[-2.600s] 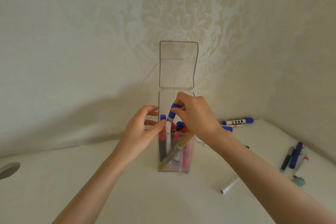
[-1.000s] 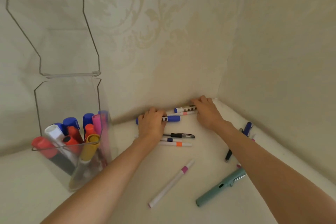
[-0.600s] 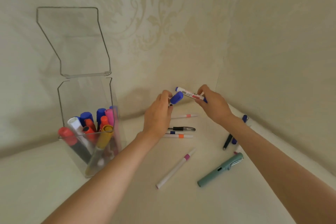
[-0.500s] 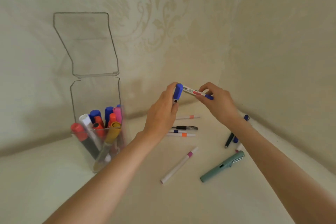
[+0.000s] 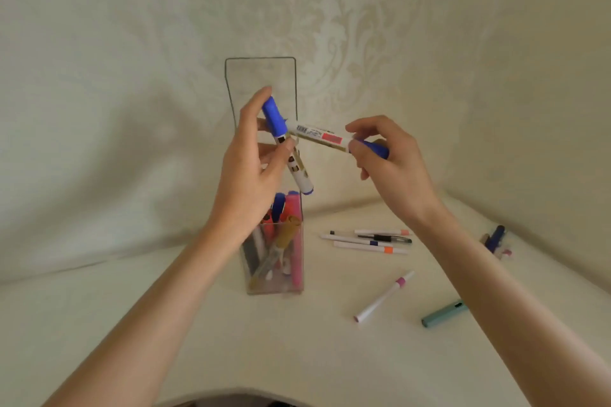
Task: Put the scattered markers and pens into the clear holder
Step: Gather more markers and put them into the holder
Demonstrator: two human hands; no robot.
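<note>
Markers [image 5: 273, 117] [image 5: 317, 134], two: left hand [image 5: 248, 182], right hand [image 5: 393, 165].

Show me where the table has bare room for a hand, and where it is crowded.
Bare: the table left of the clear holder, and the near strip in front of it. Crowded: right of the holder, thin pens, a white marker, a teal pen and corner pens.

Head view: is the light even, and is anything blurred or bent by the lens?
Head view: soft, even light, no glare; the lens bows the table edge against the wall; the pens at the far right are smeared; the holder shows mostly as thin outlines.
</note>
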